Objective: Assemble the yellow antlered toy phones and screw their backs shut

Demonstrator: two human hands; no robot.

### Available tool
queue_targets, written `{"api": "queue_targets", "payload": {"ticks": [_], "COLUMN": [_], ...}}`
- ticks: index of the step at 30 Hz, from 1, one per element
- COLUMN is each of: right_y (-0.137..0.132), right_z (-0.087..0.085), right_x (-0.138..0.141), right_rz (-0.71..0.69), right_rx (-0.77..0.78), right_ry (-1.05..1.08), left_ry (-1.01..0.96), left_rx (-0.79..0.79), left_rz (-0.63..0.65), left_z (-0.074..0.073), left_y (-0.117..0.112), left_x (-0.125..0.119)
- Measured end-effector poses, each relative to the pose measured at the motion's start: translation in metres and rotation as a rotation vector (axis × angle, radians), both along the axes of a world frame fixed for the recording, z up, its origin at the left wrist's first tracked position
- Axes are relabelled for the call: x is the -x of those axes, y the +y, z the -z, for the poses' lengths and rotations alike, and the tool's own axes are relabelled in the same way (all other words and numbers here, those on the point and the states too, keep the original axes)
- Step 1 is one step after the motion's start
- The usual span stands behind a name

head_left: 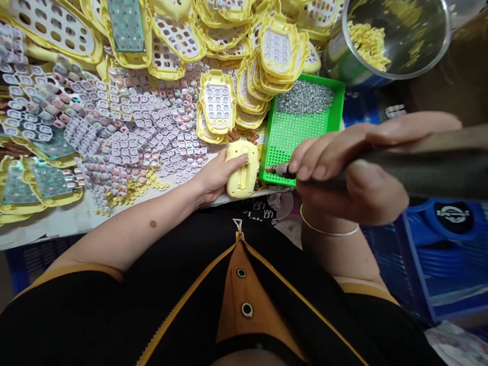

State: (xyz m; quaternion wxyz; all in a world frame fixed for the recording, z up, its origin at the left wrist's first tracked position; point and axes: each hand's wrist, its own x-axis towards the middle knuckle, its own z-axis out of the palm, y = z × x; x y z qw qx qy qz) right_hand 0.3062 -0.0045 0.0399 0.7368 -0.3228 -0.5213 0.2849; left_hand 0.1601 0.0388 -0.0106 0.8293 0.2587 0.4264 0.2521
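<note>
My left hand (217, 175) is closed around a yellow plastic toy phone (250, 150) with brown antlers, its thumb across the back beside an open battery slot. In my right hand (343, 168) is a dark electric screwdriver (430, 162), held sideways with its bit pointing left. The bit's tip is over the near left edge of a green perforated tray (305, 133), close to the phone's right side; I cannot tell whether it touches anything. A heap of small silver screws (305, 96) lies at the tray's far end.
Stacked yellow phone shells (278, 48) stand at the back. White keypads (125, 112) cover the table's left, near yellow shells with green circuit boards (49, 179). At the back right is a clear tub (415, 46) of small yellow parts. Blue crates (419, 284) stand at lower right.
</note>
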Motion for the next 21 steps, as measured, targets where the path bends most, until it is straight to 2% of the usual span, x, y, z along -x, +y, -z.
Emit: {"api": "queue_targets", "payload": {"ticks": [4, 6, 11, 14, 21], "right_y": [-0.018, -0.021, -0.025, -0.026, -0.024], "right_z": [-0.001, 0.005, 0.016, 0.018, 0.013], "right_x": [0.021, 0.026, 0.033, 0.036, 0.035], "right_rz": [-0.264, -0.322, -0.262, -0.253, -0.416], "right_rx": [-0.040, -0.046, 0.058, 0.035, 0.078], "right_ry": [-0.016, -0.024, -0.097, -0.114, -0.215], "left_ry": [0.002, -0.015, -0.003, 0.028, 0.038], "left_rx": [-0.050, -0.080, -0.102, -0.103, -0.064], "left_rz": [-0.035, -0.029, -0.047, -0.066, -0.045], "left_z": [0.003, 0.004, 0.006, 0.006, 0.005], "left_y": [-0.002, -0.003, -0.004, -0.004, -0.004], "left_x": [-0.002, -0.002, -0.002, -0.003, -0.004]}}
